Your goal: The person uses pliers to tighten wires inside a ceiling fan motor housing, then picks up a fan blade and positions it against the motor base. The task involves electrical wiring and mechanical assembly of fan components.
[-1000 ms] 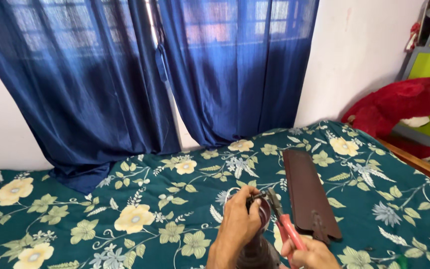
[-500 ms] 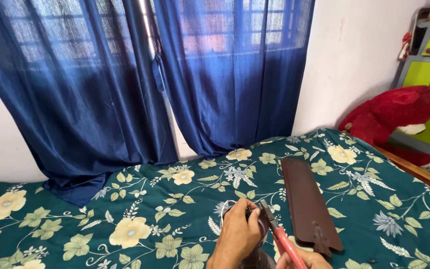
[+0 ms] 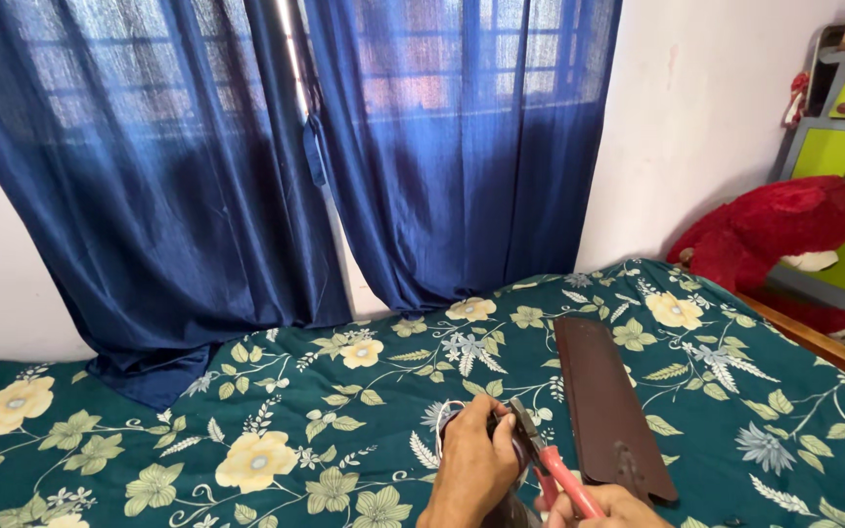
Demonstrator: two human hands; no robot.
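Head view is showing the left hand [image 3: 474, 460] closing around a dark part with white wire [image 3: 439, 416] low over the floral bedsheet [image 3: 246, 420] while the right hand [image 3: 603, 506] is squeezing red-handled pliers [image 3: 552, 464], whose long axis is pointing up-left toward that part, so steadying the part firmly and biting squarely seems wise.

A home bedroom: floral-sheeted bed [image 3: 246, 430], blue curtains [image 3: 198, 176], red plush toy [image 3: 784, 225].

Now lower in view than a second ago: left hand [image 3: 476, 460], right hand [image 3: 603, 508] and red-handled pliers [image 3: 550, 460], nearly cut off at bottom edge; more curtain [image 3: 462, 147] showing above.
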